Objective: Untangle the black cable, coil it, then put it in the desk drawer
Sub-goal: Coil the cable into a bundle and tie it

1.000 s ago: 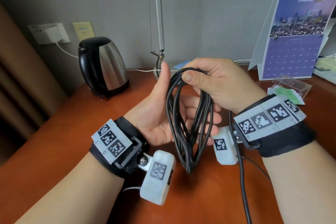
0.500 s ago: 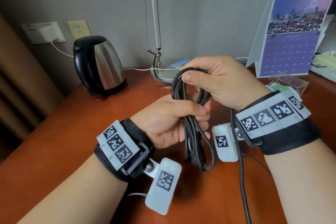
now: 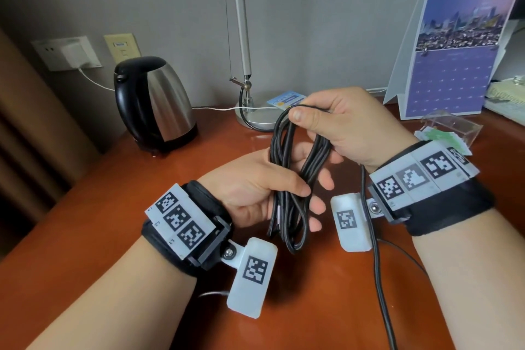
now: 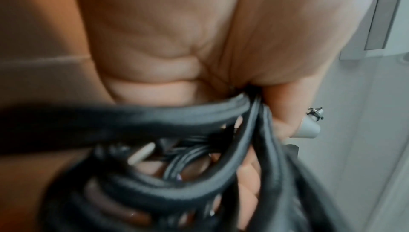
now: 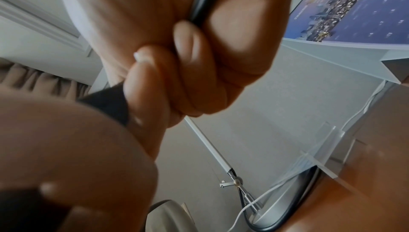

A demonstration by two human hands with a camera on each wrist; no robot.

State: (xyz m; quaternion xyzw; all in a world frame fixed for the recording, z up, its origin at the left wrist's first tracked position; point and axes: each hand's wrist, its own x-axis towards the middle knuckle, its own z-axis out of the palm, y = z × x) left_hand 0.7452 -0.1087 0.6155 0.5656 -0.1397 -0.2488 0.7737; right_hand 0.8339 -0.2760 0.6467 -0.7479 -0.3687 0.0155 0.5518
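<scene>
The black cable hangs as a long coil of several loops above the desk. My right hand pinches the top of the coil, thumb in front and fingers curled behind. Lower down, my left hand grips the middle of the coil, its thumb laid across the strands and its fingers behind them. A loose tail of the cable drops from under my right wrist to the bottom edge. In the left wrist view the cable crosses my palm; in the right wrist view the cable runs through curled fingers. No drawer is in view.
On the red-brown desk stand a black and steel kettle at back left, a lamp base behind my hands, a desk calendar and a clear plastic box at back right. A white charger sits in the wall socket.
My left hand, open behind the coil a second ago, has closed round its middle and moved a little lower. The right hand keeps its hold on the top.
</scene>
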